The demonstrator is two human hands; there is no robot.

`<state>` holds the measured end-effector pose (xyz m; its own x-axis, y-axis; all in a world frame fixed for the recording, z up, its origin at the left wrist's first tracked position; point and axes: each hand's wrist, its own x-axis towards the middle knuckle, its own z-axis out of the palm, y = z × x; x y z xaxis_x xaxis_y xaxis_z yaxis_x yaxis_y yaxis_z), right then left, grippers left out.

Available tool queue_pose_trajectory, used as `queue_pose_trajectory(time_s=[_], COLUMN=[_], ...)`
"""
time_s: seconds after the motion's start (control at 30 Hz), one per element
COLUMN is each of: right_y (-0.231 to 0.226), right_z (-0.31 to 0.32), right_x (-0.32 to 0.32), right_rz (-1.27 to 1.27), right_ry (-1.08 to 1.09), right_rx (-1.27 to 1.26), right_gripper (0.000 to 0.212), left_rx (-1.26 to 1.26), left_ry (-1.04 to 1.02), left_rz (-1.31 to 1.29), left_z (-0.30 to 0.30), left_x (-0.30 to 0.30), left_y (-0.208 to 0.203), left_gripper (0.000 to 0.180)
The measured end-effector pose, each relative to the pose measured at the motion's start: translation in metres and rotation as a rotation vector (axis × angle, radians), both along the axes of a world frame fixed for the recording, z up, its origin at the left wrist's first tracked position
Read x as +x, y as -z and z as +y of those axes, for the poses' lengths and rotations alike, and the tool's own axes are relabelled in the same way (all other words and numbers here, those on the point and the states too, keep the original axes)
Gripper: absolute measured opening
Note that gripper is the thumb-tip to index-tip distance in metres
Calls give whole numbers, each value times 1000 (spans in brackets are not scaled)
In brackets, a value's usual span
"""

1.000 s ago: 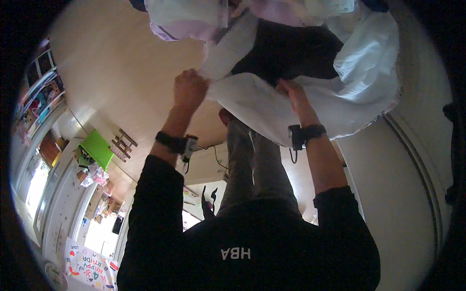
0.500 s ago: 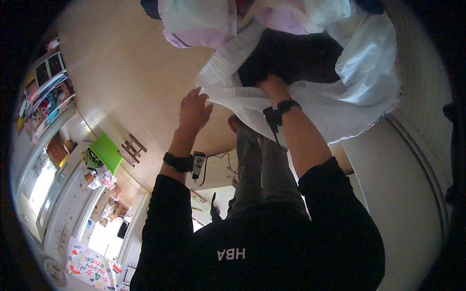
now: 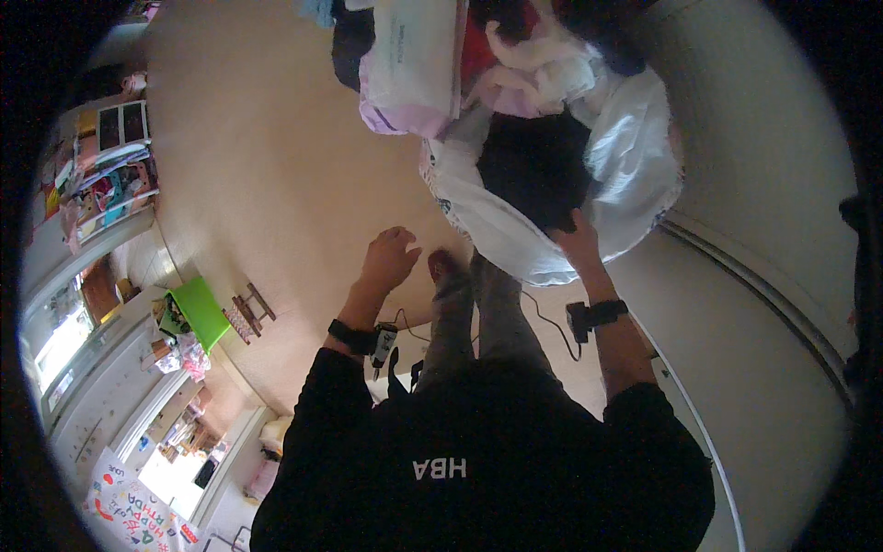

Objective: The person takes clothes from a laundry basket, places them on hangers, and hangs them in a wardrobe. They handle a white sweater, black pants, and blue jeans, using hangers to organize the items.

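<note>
A large white plastic bag (image 3: 635,175) lies open on the beige carpet ahead of me, with a black garment (image 3: 533,166) inside. My right hand (image 3: 578,241) grips the bag's near rim, fingers closed on the plastic. My left hand (image 3: 388,259) hovers over the carpet to the left of the bag, fingers spread and holding nothing. Both wrists carry black bands with small devices (image 3: 589,317). My grey-trousered legs (image 3: 469,317) stand between the two arms.
A white and pink package (image 3: 409,64) and a heap of clothes (image 3: 524,55) sit beyond the bag. A pale wall with a baseboard (image 3: 736,267) runs along the right. A green box (image 3: 198,308) and crowded shelves (image 3: 101,175) stand far left. A black cable (image 3: 547,322) trails on the floor.
Both hands were on the white bag's edge. My left hand has let go and moved down and left; my right hand keeps its hold and the bag now lies further ahead.
</note>
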<state>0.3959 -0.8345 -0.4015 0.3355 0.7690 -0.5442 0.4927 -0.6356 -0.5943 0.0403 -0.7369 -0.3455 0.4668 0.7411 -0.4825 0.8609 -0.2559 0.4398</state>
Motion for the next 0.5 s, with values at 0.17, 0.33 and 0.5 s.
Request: queue_pose_trajectory(time_s=[0.17, 0.33, 0.5], right_y=[-85, -160, -200], right_z=[-7, 2, -5], right_x=[-12, -58, -95], right_rz=[-122, -52, -201], right_ry=[88, 197, 43], right_rx=[387, 583, 743], right_gripper=[47, 55, 69], left_rx=[-152, -87, -789], left_ry=[-223, -357, -426], left_rz=[-474, -732, -982], left_z=[16, 53, 72], left_x=[21, 90, 113], left_y=[-59, -132, -193], left_gripper=[27, 52, 79])
